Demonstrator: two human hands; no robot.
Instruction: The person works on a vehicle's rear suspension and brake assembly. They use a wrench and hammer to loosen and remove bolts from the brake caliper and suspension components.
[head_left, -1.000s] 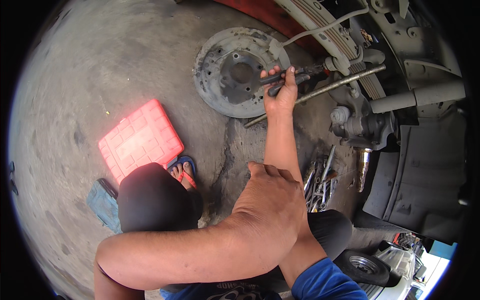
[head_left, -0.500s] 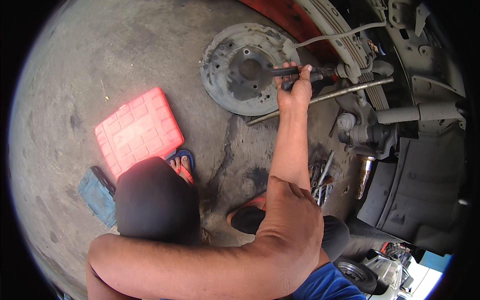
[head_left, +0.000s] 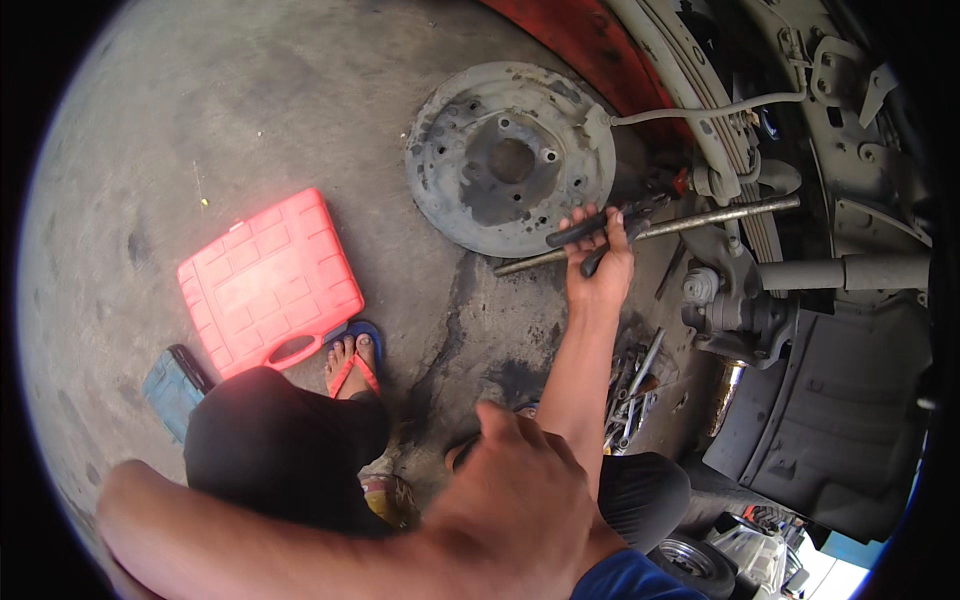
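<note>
Pliers (head_left: 577, 230) sit gripped in the half-curled right hand (head_left: 600, 272) — left hand (head_left: 520, 490) (blurred, closure unclear) overlapping the right forearm (head_left: 582, 375).

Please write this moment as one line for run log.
right hand: holding black-handled pliers | left hand: blurred, overlapping right forearm in view | nearby: grey disc, metal bar

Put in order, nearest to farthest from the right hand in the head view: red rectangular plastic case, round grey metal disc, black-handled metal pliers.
From the right hand:
1. Black-handled metal pliers: held in it.
2. Round grey metal disc: beyond, to the upper left.
3. Red rectangular plastic case: farther left, on the floor.
</note>
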